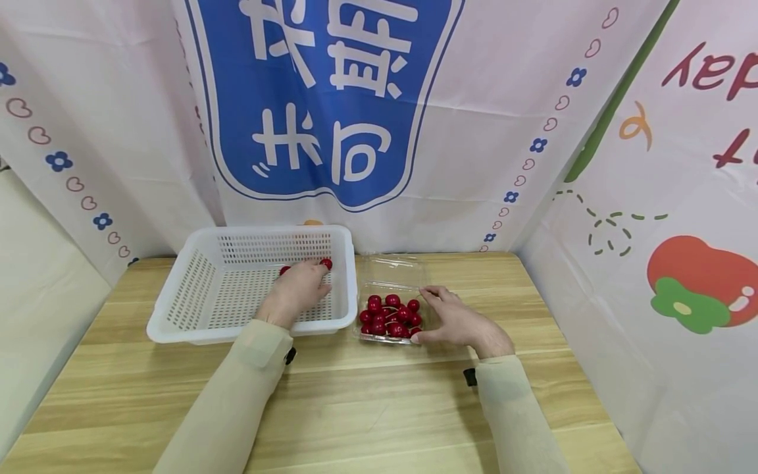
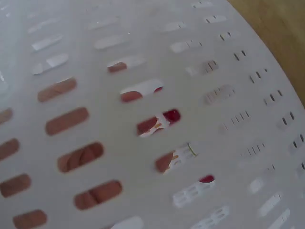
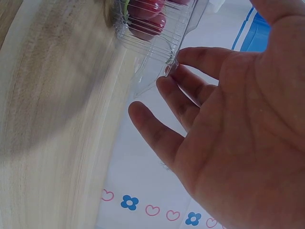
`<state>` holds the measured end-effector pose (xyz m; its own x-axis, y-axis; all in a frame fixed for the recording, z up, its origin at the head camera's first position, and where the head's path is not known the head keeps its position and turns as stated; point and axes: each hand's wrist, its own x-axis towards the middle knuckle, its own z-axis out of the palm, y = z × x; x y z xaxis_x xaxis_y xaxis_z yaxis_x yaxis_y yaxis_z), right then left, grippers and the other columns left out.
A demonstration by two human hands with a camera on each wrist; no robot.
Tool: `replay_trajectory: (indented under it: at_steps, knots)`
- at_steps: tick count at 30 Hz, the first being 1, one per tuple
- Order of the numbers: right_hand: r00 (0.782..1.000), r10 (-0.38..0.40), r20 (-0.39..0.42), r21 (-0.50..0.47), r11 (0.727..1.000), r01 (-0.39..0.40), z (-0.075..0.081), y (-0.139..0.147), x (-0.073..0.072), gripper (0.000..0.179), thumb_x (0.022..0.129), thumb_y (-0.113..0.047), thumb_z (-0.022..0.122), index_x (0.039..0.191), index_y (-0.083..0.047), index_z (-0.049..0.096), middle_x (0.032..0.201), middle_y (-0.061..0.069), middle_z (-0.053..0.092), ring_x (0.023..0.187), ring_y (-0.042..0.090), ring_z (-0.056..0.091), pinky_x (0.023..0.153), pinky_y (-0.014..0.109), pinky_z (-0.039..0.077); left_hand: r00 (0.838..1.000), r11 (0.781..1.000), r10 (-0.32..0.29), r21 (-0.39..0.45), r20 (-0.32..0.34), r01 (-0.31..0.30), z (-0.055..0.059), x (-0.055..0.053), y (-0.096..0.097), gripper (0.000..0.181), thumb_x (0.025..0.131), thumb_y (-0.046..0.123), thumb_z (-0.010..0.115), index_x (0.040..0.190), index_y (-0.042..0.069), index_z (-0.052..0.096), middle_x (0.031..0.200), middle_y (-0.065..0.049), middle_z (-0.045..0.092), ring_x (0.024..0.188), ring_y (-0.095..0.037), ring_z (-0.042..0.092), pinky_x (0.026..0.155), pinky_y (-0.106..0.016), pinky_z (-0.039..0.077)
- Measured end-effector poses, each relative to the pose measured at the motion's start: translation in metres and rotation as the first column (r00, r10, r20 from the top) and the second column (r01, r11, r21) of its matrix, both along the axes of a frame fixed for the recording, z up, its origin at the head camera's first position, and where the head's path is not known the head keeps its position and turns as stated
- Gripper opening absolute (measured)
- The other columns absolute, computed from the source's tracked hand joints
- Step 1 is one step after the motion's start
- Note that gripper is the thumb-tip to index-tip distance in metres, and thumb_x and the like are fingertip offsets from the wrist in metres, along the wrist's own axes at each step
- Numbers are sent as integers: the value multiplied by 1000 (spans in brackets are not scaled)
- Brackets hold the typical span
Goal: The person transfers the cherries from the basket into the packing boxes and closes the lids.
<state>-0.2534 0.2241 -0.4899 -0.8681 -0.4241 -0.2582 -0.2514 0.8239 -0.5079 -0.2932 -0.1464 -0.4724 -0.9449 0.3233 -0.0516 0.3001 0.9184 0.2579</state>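
My left hand (image 1: 298, 288) reaches down inside a white perforated plastic basket (image 1: 162, 321), its thumb spread from the index finger. Against its fingertips lies one red cherry (image 1: 326, 263), with another cherry (image 1: 285, 270) on the far side of the hand. Through the slots of the basket wall, the left wrist view gives only pieces of the hand and some red cherry (image 2: 172, 116). A clear plastic clamshell box (image 1: 393, 268), lid open, holds several stemmed cherries (image 1: 391, 316). My right hand (image 1: 458, 322) touches the box's right side with loosely extended fingers (image 3: 209, 59).
Basket and box stand side by side on a wooden table (image 1: 367, 408), near its back edge. A printed cloth (image 1: 462, 164) hangs directly behind them, and another printed cloth (image 1: 592, 296) runs along the right side.
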Motion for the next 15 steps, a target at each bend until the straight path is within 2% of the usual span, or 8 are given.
replay_trajectory:
  at_steps: [3, 6, 8, 12, 15]
  knots:
    - [1000, 2, -1, 0, 1000, -2, 0, 0, 0, 122, 97, -55, 95, 187, -9, 26, 194, 22, 25, 180, 52, 26, 142, 76, 36, 998, 1000, 12, -18, 58, -11, -1, -2, 1, 45, 117, 22, 71, 154, -4, 70, 157, -29, 72, 144, -46, 73, 126, -63, 61]
    - [1000, 7, -3, -3, 1000, -7, 1, -1, 0, 122, 97, -55, 95, 187, -8, 26, 194, 23, 26, 180, 53, 27, 142, 77, 37, 995, 999, 20, -46, 101, -16, 0, -3, 2, 49, 116, 23, 71, 157, -5, 68, 157, -29, 72, 141, -43, 75, 127, -63, 61]
    - [1000, 9, -2, -3, 1000, -9, 0, -1, 0, 122, 97, -55, 95, 187, -8, 26, 194, 22, 26, 180, 53, 27, 142, 76, 37, 995, 998, 16, -70, 100, -9, 0, -2, 3, 49, 115, 23, 73, 156, -5, 69, 153, -28, 75, 135, -42, 77, 123, -62, 63]
    - [1000, 7, 0, -7, 1000, -7, 0, -1, 0, 122, 98, -54, 95, 187, -8, 26, 194, 22, 26, 180, 52, 26, 143, 75, 37, 998, 995, 6, -103, 68, 1, 2, -2, 3, 48, 115, 23, 74, 155, -3, 70, 164, -30, 67, 146, -48, 72, 127, -65, 61]
    - [1000, 8, -3, -11, 1000, -8, 1, -1, 0, 121, 98, -53, 95, 186, -8, 27, 194, 22, 26, 180, 52, 27, 143, 75, 36, 998, 994, 5, -108, 61, 1, 1, -3, 2, 46, 115, 22, 73, 154, -1, 71, 166, -30, 65, 148, -50, 70, 127, -66, 60]
